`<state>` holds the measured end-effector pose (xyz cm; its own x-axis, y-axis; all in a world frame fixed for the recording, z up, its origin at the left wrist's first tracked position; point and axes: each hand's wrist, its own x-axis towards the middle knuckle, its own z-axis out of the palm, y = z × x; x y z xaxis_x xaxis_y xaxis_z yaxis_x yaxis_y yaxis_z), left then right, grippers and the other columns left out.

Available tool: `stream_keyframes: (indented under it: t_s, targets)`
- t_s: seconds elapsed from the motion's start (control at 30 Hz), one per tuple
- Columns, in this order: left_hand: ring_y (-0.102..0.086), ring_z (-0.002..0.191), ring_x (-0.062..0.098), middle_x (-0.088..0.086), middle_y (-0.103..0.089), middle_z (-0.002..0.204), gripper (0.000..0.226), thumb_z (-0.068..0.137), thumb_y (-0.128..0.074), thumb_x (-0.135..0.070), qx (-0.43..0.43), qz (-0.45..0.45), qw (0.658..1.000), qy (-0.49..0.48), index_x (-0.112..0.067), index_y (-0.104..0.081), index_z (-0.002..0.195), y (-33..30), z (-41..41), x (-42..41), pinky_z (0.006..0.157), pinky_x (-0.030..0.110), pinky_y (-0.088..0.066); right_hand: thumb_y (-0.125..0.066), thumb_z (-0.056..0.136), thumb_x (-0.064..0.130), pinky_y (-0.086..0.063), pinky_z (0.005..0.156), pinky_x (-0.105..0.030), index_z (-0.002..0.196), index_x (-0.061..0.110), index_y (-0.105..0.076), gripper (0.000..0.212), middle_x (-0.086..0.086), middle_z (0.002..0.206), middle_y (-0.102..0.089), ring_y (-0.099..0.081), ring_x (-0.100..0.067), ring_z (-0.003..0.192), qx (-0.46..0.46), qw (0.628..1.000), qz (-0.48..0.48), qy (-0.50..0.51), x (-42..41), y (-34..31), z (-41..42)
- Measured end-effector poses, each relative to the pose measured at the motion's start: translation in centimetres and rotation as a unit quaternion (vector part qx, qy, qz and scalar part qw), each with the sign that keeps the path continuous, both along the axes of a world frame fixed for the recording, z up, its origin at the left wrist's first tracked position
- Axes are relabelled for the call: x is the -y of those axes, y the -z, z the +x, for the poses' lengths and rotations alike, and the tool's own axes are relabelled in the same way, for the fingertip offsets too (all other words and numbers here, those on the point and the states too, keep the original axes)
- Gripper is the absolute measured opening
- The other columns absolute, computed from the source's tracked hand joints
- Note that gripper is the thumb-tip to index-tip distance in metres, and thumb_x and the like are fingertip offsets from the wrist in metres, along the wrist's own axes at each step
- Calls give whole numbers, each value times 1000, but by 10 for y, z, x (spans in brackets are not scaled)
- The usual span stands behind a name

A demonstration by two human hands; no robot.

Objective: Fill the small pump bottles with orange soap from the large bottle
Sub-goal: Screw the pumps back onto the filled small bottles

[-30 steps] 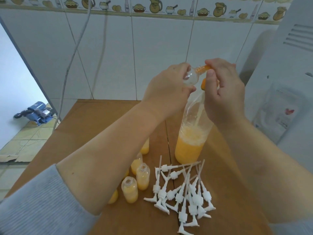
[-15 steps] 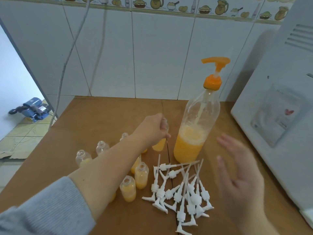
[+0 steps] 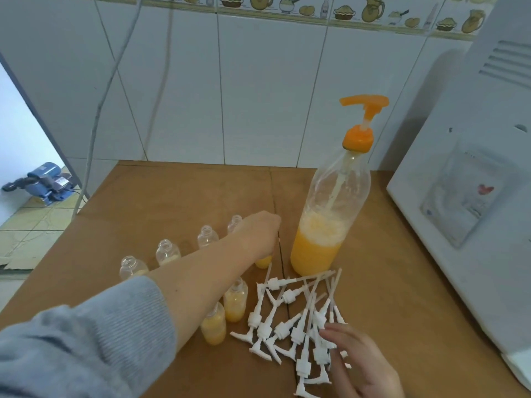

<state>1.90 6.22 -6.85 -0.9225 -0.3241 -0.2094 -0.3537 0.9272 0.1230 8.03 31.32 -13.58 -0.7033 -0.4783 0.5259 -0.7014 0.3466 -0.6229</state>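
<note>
Left hand (image 3: pixel 260 234) reaches over the middle of the wooden table (image 3: pixel 178 196), fingers curled down around a small bottle (image 3: pixel 263 261) with orange soap showing at its base, which stands just left of the large bottle (image 3: pixel 327 222). That large bottle, about a third full and topped with an orange pump (image 3: pixel 362 122), stands upright toward the table's back right. Right hand (image 3: pixel 363 366), fingers relaxed and spread, touches the heap of white pump tops (image 3: pixel 293 317) near the front edge. Four near-empty small bottles (image 3: pixel 168 251) line up left of the arm; two filled ones (image 3: pixel 235 301) stand beside the heap.
</note>
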Motion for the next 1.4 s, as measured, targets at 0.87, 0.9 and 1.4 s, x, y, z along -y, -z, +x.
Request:
stream_keyframes:
  t_s: [0.87,0.9,1.4]
  targets:
    - [-54,80,10,-13,-56,92,43,71,-76,-21,-413,260,813,-318,-41,-55,102,63,259,-8,66,20,-46,-80,46,-3,-56,66,-25,85,28,-70,51,10,89,-65,-63,-11,78,-104,938,294,-150,86,42,-7]
    - [-54,80,9,-13,-56,92,44,70,-80,-22,-393,252,820,-330,-39,-55,102,73,259,-14,67,20,-46,-81,44,-3,-55,65,-24,85,29,-69,53,11,87,-65,-63,-10,76,-107,936,299,-151,87,41,-8]
    - [-62,76,12,-8,-63,88,48,81,-65,-51,-299,130,898,-295,-21,-55,117,82,224,-20,65,18,-44,-68,79,4,-42,82,-10,98,30,-69,32,29,96,-62,-52,8,97,-32,957,233,-169,74,-34,-15]
